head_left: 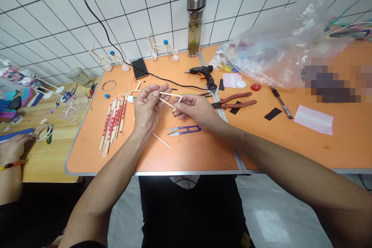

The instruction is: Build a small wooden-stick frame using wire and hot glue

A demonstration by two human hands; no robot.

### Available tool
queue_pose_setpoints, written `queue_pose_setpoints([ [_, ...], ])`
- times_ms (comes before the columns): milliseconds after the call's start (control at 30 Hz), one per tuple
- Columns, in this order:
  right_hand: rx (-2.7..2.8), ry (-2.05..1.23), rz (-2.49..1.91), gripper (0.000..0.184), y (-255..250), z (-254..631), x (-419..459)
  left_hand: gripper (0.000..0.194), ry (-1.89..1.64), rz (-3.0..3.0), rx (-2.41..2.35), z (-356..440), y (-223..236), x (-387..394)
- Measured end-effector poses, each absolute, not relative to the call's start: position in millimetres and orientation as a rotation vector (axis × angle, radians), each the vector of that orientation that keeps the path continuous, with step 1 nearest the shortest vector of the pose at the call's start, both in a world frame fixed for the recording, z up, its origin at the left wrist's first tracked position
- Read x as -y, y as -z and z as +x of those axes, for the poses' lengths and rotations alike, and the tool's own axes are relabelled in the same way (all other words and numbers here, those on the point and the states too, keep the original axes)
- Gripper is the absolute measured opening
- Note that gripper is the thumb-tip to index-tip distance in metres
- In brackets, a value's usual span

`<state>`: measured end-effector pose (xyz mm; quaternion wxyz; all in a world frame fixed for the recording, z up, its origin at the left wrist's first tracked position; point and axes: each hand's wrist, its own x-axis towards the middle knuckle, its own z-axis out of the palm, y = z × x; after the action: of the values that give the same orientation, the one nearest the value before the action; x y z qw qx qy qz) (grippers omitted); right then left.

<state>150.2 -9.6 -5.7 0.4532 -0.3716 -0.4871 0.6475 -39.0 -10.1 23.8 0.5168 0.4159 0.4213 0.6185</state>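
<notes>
Between my two hands is a small frame of thin wooden sticks [167, 102], joined at angles and held above the orange table. My left hand [149, 104] pinches its left end between thumb and fingers. At its right corner the fingers of my right hand [193, 109] close on the short crosspiece. Purple thread snips [186, 130] lie just below my right hand. A loose stick [162, 140] rests under my left hand, and several paper-wrapped chopsticks [113, 124] lie to the left. A white roll [131, 99] sits beside my left fingers.
A black glue gun [203, 73], pliers [235, 101], a pen [281, 102] and a plastic bag [267, 50] lie right. Behind stand a tea bottle [194, 25], two stick bicycles [164, 48] and a phone [139, 68]. Another person's hand [13, 145] rests at far left.
</notes>
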Motion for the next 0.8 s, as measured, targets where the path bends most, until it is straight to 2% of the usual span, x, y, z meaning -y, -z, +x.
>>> queue_pose_setpoints([
  [200,1.309,-1.552,-0.915,0.038,-1,149,13,0.035,-1.521,1.000,-0.933,-41,-20,10],
  [633,1.256,-1.561,-0.910,0.053,8,150,9,0.042,-1.409,1.015,-0.910,-36,-21,12],
  [800,1.271,-1.541,-0.938,0.054,12,153,7,0.036,-1.363,0.975,-0.910,-37,-15,9],
])
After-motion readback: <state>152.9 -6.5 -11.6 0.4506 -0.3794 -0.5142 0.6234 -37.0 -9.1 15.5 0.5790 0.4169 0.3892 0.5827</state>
